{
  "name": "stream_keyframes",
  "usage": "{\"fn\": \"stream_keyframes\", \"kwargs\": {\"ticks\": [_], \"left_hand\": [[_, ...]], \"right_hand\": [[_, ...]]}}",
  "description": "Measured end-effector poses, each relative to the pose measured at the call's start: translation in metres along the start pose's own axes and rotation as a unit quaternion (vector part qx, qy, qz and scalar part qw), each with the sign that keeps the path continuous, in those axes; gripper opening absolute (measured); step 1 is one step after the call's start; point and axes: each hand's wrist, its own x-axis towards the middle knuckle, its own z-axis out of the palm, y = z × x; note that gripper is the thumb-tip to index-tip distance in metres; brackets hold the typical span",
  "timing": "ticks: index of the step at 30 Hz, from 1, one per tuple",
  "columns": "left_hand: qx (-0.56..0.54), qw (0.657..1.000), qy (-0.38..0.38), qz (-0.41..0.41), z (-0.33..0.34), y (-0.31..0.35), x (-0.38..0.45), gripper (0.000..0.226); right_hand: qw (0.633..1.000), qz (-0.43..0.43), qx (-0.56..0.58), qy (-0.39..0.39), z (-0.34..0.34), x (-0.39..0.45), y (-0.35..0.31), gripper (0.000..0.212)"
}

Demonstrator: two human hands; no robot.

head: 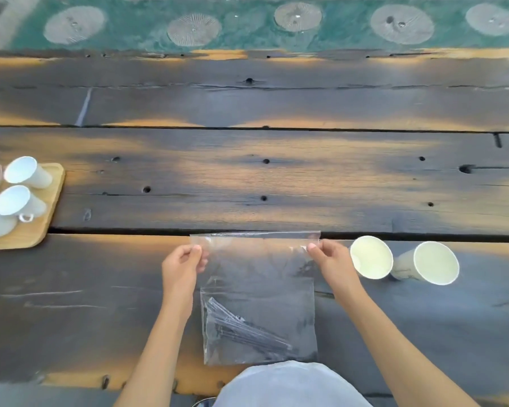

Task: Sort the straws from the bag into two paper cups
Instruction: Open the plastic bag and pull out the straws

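A clear plastic zip bag point(259, 298) is held up over the near part of the dark wooden table point(247, 177). My left hand point(182, 265) pinches its top left corner and my right hand point(332, 262) pinches its top right corner. Several dark straws point(244, 330) lie slanted in the bag's bottom. Two pale paper cups stand to the right of my right hand: a nearer one point(370, 257) and a farther one point(432, 263). Both look empty inside.
A light wooden tray point(46, 218) at the left edge carries several white cups point(24, 171) and a dark object. My lap in grey cloth point(291, 386) shows at the bottom. A green patterned floor lies beyond the table's far edge.
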Motion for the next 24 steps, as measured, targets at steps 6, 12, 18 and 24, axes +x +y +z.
{"fn": "stream_keyframes", "kwargs": {"ticks": [6,12,18,24], "left_hand": [[-0.047,0.998,0.014,0.037,-0.008,0.001,-0.064,0.015],[-0.090,0.993,0.021,0.077,0.001,0.007,-0.139,0.015],[-0.083,0.983,0.022,0.160,0.018,0.008,-0.214,0.016],[-0.046,0.981,-0.036,0.185,0.024,0.004,-0.255,0.018]], "right_hand": [[0.998,-0.042,0.052,-0.015,-0.037,-0.045,0.003,0.030],[0.989,-0.071,0.123,-0.036,-0.088,-0.079,0.010,0.031],[0.983,-0.081,0.156,-0.051,-0.144,-0.114,0.022,0.037],[0.979,-0.090,0.176,-0.048,-0.183,-0.139,0.025,0.033]]}}
